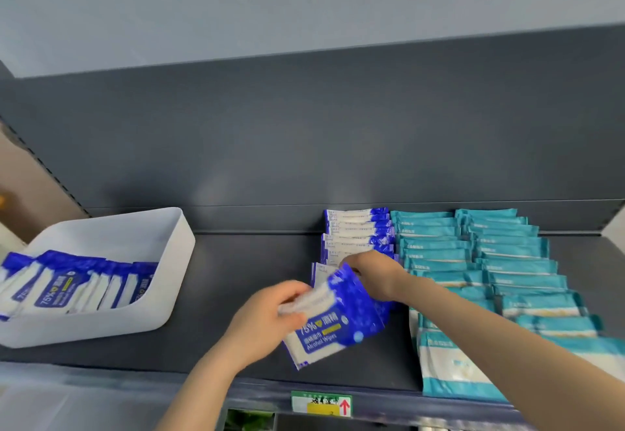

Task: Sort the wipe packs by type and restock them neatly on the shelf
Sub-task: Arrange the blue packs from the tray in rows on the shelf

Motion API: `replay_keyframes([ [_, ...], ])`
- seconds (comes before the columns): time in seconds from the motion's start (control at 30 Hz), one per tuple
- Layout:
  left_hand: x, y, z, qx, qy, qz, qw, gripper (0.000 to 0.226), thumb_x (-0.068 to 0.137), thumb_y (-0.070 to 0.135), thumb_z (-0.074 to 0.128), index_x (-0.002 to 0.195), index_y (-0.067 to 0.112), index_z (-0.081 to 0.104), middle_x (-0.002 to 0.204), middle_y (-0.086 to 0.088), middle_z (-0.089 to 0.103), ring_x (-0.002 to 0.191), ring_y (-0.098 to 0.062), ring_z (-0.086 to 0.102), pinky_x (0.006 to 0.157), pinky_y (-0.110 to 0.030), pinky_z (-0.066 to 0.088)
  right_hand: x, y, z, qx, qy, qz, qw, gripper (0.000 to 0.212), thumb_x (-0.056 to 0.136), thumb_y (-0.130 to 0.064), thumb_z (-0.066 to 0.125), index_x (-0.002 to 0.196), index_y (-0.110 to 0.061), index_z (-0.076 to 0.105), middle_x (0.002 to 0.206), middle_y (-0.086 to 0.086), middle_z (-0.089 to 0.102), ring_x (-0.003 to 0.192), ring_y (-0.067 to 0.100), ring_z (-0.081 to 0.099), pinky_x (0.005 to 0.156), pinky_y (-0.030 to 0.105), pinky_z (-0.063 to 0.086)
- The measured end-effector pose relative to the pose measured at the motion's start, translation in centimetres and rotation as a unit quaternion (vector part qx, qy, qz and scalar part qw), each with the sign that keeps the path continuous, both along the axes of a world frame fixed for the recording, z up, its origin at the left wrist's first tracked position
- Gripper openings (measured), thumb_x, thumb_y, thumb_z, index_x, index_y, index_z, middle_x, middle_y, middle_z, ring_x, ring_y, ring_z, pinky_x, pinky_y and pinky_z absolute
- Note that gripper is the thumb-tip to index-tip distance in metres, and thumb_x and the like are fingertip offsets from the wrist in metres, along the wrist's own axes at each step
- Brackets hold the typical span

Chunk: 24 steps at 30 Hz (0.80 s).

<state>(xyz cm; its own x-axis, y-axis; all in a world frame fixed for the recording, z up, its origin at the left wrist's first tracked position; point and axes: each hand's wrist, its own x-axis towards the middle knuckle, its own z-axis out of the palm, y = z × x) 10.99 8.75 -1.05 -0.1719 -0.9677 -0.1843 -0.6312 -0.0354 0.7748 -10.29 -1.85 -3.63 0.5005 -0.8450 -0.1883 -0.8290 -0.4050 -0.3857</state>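
My left hand [270, 315] grips a small stack of blue-and-white alcohol wipe packs [333, 325] by their left edge, just above the dark shelf [236, 278]. My right hand [375, 275] pinches the top right corner of the front pack, at the near end of a row of blue alcohol packs [358, 231] standing on edge. Two rows of teal wipe packs [480, 261] stand to the right of that row. A white bin [165, 278] at the left holds several more blue packs [77, 285].
The shelf's dark back panel [304, 143] rises behind the rows. A green and yellow price label [321, 403] with a red arrow sits on the front rail. Bare shelf lies between the bin and the blue row.
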Motion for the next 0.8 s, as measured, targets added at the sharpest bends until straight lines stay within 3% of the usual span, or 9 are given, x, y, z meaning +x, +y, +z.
replay_keyframes([
  [0.1, -2.8, -0.7, -1.3, -0.016, -0.116, -0.050, 0.992, 0.029, 0.082, 0.030, 0.063, 0.106, 0.046, 0.060, 0.104, 0.027, 0.059, 0.094, 0.004, 0.057, 0.079, -0.026, 0.048, -0.4, -0.8, 1.0, 0.019, -0.001, 0.011, 1.000, 0.024, 0.082, -0.023, 0.069, 0.105, -0.019, 0.064, 0.097, -0.004, 0.062, 0.086, 0.014, 0.054, 0.071, 0.026, 0.044],
  [0.17, -4.6, -1.0, -2.2, -0.054, -0.143, -0.036, 0.988, 0.032, 0.085, 0.030, 0.064, 0.113, 0.044, 0.060, 0.111, 0.024, 0.054, 0.098, 0.003, 0.053, 0.080, -0.021, 0.045, -0.7, -0.9, 1.4, 0.025, 0.000, 0.013, 1.000, 0.029, 0.078, -0.026, 0.072, 0.106, -0.020, 0.065, 0.099, -0.004, 0.062, 0.086, 0.012, 0.052, 0.070, 0.023, 0.040],
  [0.4, -7.0, 0.0, -6.7, -0.094, -0.067, 0.128, 0.985, 0.064, 0.081, 0.039, 0.072, 0.135, 0.036, 0.036, 0.134, 0.017, 0.035, 0.117, -0.001, 0.045, 0.081, -0.019, 0.055, -2.3, 1.0, 1.0, -0.019, 0.036, -0.025, 0.999, 0.037, 0.093, -0.020, 0.053, 0.129, -0.029, 0.055, 0.130, -0.008, 0.055, 0.117, 0.015, 0.050, 0.097, 0.028, 0.043],
  [0.5, -7.4, 0.2, -7.7, -0.090, 0.019, 0.159, 0.983, 0.073, 0.082, 0.035, 0.072, 0.140, 0.035, 0.028, 0.135, 0.019, 0.035, 0.116, 0.000, 0.047, 0.077, -0.011, 0.051, -2.6, 2.9, 0.4, -0.080, 0.037, -0.043, 0.995, 0.042, 0.095, -0.023, 0.048, 0.137, -0.029, 0.046, 0.136, -0.006, 0.050, 0.122, 0.017, 0.046, 0.101, 0.030, 0.040],
  [0.63, -8.2, -0.3, -8.7, -0.054, 0.066, 0.166, 0.982, 0.075, 0.088, 0.029, 0.065, 0.147, 0.037, 0.019, 0.140, 0.014, 0.042, 0.116, -0.004, 0.053, 0.087, -0.026, 0.055, -2.8, 6.4, -0.2, -0.118, 0.032, -0.063, 0.991, 0.056, 0.092, -0.031, 0.053, 0.144, -0.024, 0.033, 0.151, -0.007, 0.030, 0.139, 0.016, 0.027, 0.111, 0.028, 0.026],
  [0.73, -8.9, -0.2, -8.8, -0.044, 0.038, 0.155, 0.986, 0.077, 0.091, 0.026, 0.060, 0.152, 0.029, 0.014, 0.146, 0.012, 0.038, 0.119, -0.004, 0.049, 0.092, -0.022, 0.051, -3.0, 7.9, -1.5, -0.098, 0.076, -0.065, 0.990, 0.072, 0.091, -0.036, 0.056, 0.150, -0.020, 0.019, 0.158, -0.005, 0.009, 0.146, 0.016, 0.008, 0.116, 0.028, 0.013],
  [0.8, -9.2, -0.2, -9.0, -0.031, 0.030, 0.148, 0.988, 0.076, 0.093, 0.027, 0.058, 0.152, 0.026, 0.010, 0.147, 0.010, 0.035, 0.118, -0.003, 0.048, 0.089, -0.017, 0.050, -3.1, 8.4, -2.0, -0.117, 0.096, -0.057, 0.987, 0.083, 0.074, -0.043, 0.075, 0.142, -0.014, 0.039, 0.153, 0.003, 0.029, 0.140, 0.021, 0.031, 0.112, 0.030, 0.024],
])
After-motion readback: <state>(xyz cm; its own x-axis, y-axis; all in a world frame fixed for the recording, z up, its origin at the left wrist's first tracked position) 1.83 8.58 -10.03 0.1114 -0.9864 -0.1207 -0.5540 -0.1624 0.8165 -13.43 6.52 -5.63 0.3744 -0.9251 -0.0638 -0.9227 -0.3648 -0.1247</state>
